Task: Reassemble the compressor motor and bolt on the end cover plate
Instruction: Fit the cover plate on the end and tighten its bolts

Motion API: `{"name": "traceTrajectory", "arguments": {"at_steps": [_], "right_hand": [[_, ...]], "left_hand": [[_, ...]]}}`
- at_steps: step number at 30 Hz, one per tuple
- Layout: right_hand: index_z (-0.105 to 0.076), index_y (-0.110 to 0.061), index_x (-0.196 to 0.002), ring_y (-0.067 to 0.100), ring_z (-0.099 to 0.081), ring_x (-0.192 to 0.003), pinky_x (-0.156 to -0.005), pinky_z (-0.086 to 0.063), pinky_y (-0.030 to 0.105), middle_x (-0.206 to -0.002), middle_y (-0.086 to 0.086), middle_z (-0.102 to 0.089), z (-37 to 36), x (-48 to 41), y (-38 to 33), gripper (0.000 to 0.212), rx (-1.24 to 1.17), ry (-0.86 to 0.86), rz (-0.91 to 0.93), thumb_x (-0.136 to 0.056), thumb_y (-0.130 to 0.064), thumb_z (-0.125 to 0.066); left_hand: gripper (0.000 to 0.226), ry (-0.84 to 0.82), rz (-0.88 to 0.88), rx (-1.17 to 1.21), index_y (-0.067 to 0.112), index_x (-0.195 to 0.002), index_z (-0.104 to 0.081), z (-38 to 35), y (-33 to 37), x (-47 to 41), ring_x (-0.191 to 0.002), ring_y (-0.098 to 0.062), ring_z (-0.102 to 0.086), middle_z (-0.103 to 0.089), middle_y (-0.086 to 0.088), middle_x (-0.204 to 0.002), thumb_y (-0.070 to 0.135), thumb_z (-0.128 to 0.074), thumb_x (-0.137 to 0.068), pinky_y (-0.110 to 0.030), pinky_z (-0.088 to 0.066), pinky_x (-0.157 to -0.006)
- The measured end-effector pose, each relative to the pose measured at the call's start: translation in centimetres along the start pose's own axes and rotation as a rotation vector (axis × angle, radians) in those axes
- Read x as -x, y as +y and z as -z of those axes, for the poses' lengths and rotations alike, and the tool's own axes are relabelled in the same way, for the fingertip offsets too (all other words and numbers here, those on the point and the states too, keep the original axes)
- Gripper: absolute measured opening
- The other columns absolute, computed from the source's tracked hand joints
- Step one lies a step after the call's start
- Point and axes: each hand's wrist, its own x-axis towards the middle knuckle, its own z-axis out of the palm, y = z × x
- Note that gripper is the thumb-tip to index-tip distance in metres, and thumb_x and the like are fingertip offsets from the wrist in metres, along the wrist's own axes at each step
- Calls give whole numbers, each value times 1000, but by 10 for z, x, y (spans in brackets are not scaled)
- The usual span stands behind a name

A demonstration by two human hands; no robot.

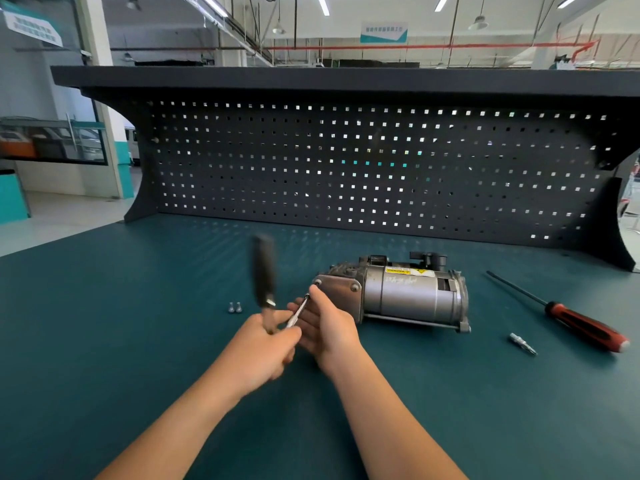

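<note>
My left hand (266, 341) is curled tight round the wrench (264, 271), whose black handle stands up blurred, probably mid-swing. Its thin metal shaft slants far and right toward the lower left corner of the cover plate (337, 293). My right hand (329, 323) lies mostly open: the fingers run fairly straight under the shaft to steady the tip, and the thumb reaches up to the plate's edge. Whether it also pinches the shaft I cannot tell.

The motor (412, 294) lies on its side on the tabletop (138, 341), just beyond and to the right of my hands, with the plate facing me so the corners are reachable. Two bolt heads show in its upper corners. Two loose bolts (234, 307) wait near my left hand, likely for the lower corners. A screwdriver (585, 327) lies well off to the right.
</note>
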Motion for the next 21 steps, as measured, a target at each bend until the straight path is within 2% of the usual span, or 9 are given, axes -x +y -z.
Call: {"name": "traceTrajectory", "arguments": {"at_steps": [2,4,7,11,13,15,17,19,21], "right_hand": [[-61,-10,-74,11,-61,-46,-45,-46,21,-57,2,-66,0,0,-1,21,1,34,40,-89,-25,-62],[-60,-9,-68,10,-55,-41,-37,-37,17,-63,5,-62,2,1,0,24,69,50,88,-86,-25,-67],[-62,-7,-68,9,-56,-41,-37,-38,16,-74,10,-62,1,4,-1,24,108,52,96,-87,-22,-66],[-60,-5,-72,16,-60,-59,-57,-49,26,-70,9,-64,-1,3,-4,22,11,12,30,-90,-18,-60],[-59,-5,-74,17,-61,-60,-59,-48,27,-64,7,-66,0,3,-3,23,-27,-14,20,-92,-18,-57],[-61,-9,-75,12,-61,-55,-55,-45,23,-60,0,-68,0,3,-2,25,3,-33,24,-93,-24,-55],[-61,-12,-76,8,-62,-55,-61,-42,23,-62,-4,-69,-1,4,-3,27,46,-40,45,-95,-28,-52],[-61,-13,-77,6,-63,-57,-65,-39,25,-64,-5,-70,-2,3,-4,28,105,-30,74,-96,-29,-49],[-62,-13,-78,5,-64,-55,-64,-38,25,-65,-5,-70,-2,2,-4,28,166,-14,90,-96,-29,-48]], "left_hand": [[15,90,-186,-574,27,-101,-52,-4,-1,1,-64,-10,-55,-60,10,-70,23,-45,-89,-22,-35,-52],[49,187,-296,-962,30,-134,-35,-11,-5,2,-89,-22,-61,-64,3,-95,31,-47,-87,-29,-36,-61],[64,191,-307,-999,30,-143,-22,-18,-6,1,-88,-23,-61,-63,4,-93,37,-49,-85,-29,-35,-60],[36,-5,-259,-422,37,-121,-47,-12,-11,2,-77,-8,-61,-62,16,-79,32,-58,-87,-26,-47,-68],[6,-111,-117,10,23,-96,-59,-10,-7,6,-51,-4,-53,-58,14,-65,21,-57,-91,-19,-42,-50],[11,-152,149,568,13,-84,-59,-4,-2,5,-36,-5,-35,-53,4,-60,22,-56,-89,-16,-28,-35],[19,-181,348,1047,7,-87,-59,5,5,4,-32,-4,-30,-53,-2,-59,25,-55,-82,-12,-23,-30],[20,-164,401,1198,3,-89,-56,8,8,3,-29,-4,-29,-48,-3,-56,21,-52,-81,-11,-21,-28],[11,-124,354,1002,7,-88,-56,4,6,4,-28,-4,-26,-44,0,-51,14,-47,-88,-11,-17,-30]]}}
